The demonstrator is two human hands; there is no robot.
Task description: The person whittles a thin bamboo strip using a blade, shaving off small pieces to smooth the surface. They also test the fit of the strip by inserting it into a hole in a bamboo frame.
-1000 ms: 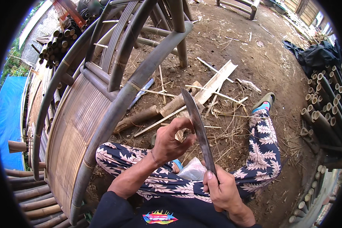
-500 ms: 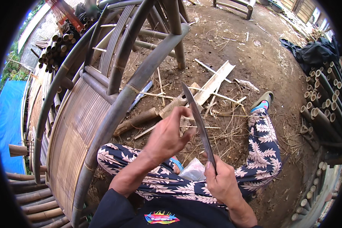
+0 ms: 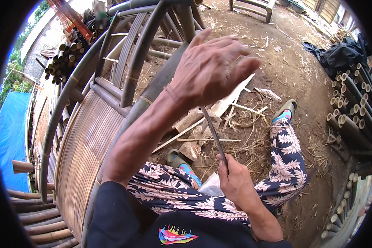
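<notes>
My right hand is wrapped around the handle end of a long, dark-bladed knife in front of my lap. The blade slants up and away to the left, and its far end is hidden behind my left hand. That hand is lifted high, back upward and slightly blurred, its fingers apart and nothing visible in it. Beneath it on the ground lie a pale split bamboo piece and thin bamboo strips. A clear plastic bag rests between my legs.
A bamboo chair with a slatted panel stands close on my left. Bundled bamboo poles line the right side, below a dark cloth. More cut poles and a blue tarp are at the left. Shavings litter the soil.
My left hand has risen up and away from beside the blade, its fingers spreading. My left knee has shifted inward, baring a shoe. The right hand keeps its hold on the knife.
</notes>
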